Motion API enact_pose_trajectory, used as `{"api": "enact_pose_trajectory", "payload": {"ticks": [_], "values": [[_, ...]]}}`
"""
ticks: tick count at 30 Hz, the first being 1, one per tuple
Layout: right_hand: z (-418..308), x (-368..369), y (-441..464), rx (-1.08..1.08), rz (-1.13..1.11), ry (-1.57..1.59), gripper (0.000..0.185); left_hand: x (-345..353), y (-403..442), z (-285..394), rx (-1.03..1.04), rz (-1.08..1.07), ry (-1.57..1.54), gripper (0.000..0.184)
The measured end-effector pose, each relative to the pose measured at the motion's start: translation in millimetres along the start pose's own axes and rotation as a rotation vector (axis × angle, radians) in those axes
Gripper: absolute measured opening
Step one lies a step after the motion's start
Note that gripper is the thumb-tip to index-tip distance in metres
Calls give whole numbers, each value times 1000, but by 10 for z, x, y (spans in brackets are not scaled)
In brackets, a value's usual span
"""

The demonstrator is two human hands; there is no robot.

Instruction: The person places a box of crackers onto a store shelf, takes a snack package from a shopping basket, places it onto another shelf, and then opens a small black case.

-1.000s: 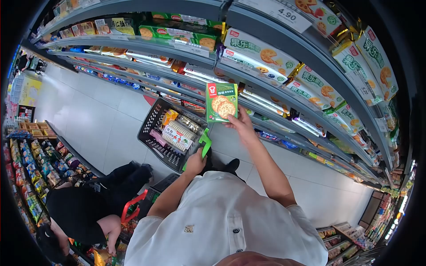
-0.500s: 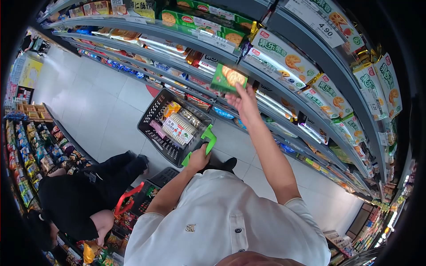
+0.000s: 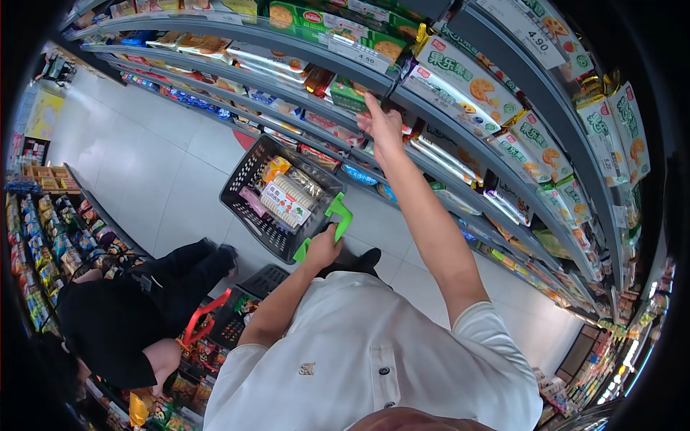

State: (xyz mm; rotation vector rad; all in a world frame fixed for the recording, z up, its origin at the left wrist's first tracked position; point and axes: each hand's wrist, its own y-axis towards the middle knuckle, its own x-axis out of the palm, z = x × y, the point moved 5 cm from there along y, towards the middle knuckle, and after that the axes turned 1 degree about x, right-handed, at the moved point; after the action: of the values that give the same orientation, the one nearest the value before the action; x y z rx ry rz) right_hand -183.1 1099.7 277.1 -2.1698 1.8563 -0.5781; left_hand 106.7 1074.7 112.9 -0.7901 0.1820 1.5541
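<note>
Green box (image 3: 348,95): sits in the shelving (image 3: 302,44), on a tier below the upper packs, partly hidden by the fingers in front of it.
Right hand (image 3: 381,126): stretched out at the box's near end, fingers extended and unclosed; whether a fingertip touches the box cannot be told.
Above the box: long green packs (image 3: 330,27) over a price tag (image 3: 359,54) reading 4.50.
Right of the box: white-and-green packs (image 3: 467,77) in a row.
Left hand (image 3: 323,249): closed around the green handle (image 3: 341,213) of a dark basket (image 3: 244,224).
In the basket: a large white-labelled pack (image 3: 284,204), with an orange pack (image 3: 275,169), a pink pack (image 3: 252,201) and a shiny pack (image 3: 307,183) beside it.
Behind, to the left: another person (image 3: 108,323) in dark clothes, bent low near a red handle (image 3: 203,320).
Underfoot: pale tiled floor (image 3: 144,158).
</note>
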Motion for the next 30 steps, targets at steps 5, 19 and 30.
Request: {"api": "enact_pose_trajectory", "payload": {"ticks": [5,19,30], "values": [[-60,-19,-95,-78,20,-185,94,-16,-5,15,-6,-1,-17,41],[74,-61,28,-170,178,-311,72,124,72,-72,14,-106,-135,37],[262,-355,-632,-96,-43,222,69,124,36,48,80,-105,-207,36]]}}
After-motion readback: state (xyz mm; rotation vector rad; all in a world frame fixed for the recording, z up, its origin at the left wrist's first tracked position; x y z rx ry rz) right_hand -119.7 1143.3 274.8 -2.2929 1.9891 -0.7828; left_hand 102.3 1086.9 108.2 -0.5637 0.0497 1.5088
